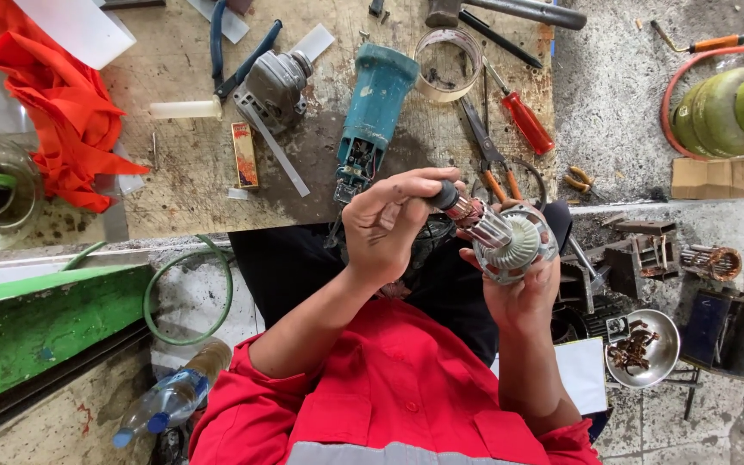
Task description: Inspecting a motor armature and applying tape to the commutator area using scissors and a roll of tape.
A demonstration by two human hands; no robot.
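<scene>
Looking down from the head camera, I log the nearest items first: red sleeves at six o'clock, both forearms raised toward the middle of the view.

Right hand: cupped from below around the fan end of a motor armature, fingers closed on the pale finned disc. I judge this grip serves as a cradle, keeping the shaft tilted up toward eleven o'clock where the other hand can reach it.

Left hand: fingertips pinched on the dark bearing end of the shaft, thumb and forefinger closed on it. The armature therefore hangs between both hands, clear of the bench, at roughly three o'clock from centre.

At eight o'clock, low, a plastic bottle lies beside a green hose loop. At four o'clock a steel bowl holds loose copper scraps, apparently kept together there.

Farther out, at twelve o'clock on the wooden bench, the teal tool housing lies open-ended toward the person, with a grey gear head just beside it. A red-handled screwdriver and orange-handled pliers lie at one o'clock, within reach. An orange cloth sits at ten o'clock; a green gas cylinder at two o'clock.
</scene>
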